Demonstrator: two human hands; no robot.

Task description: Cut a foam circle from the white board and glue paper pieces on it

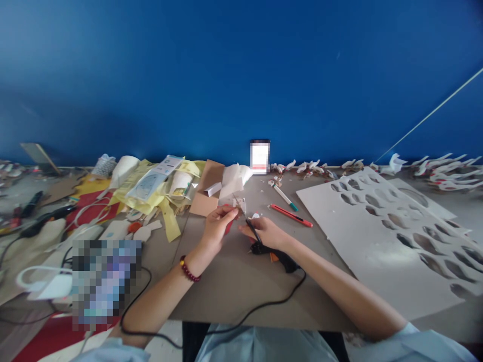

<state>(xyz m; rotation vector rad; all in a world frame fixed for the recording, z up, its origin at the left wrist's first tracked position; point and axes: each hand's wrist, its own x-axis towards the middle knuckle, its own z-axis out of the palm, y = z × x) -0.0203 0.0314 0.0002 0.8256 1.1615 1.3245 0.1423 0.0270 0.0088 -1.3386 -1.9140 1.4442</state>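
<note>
My left hand (pixel 220 224) is closed in a pinch over the middle of the table, its fingertips on a small piece (pixel 239 206) too blurred to name. A bit of red (pixel 228 228) shows beneath its fingers. My right hand (pixel 266 234) is closed around a thin dark tool (pixel 253 229) whose tip points up toward the left fingertips; its kind does not show clearly. Below the right hand lies a black glue gun (pixel 283 258) with a black cord running toward me. A small white scrap (pixel 255 216) sits just beyond the right fingers.
An orange cutter knife (pixel 291 215) and a white-green marker (pixel 285 196) lie ahead. On the right spreads a white board with cut-out holes (pixel 339 221). White bird shapes (pixel 453 171) line the back. A phone (pixel 260 157) leans on the blue wall; papers (pixel 154 183) crowd the left.
</note>
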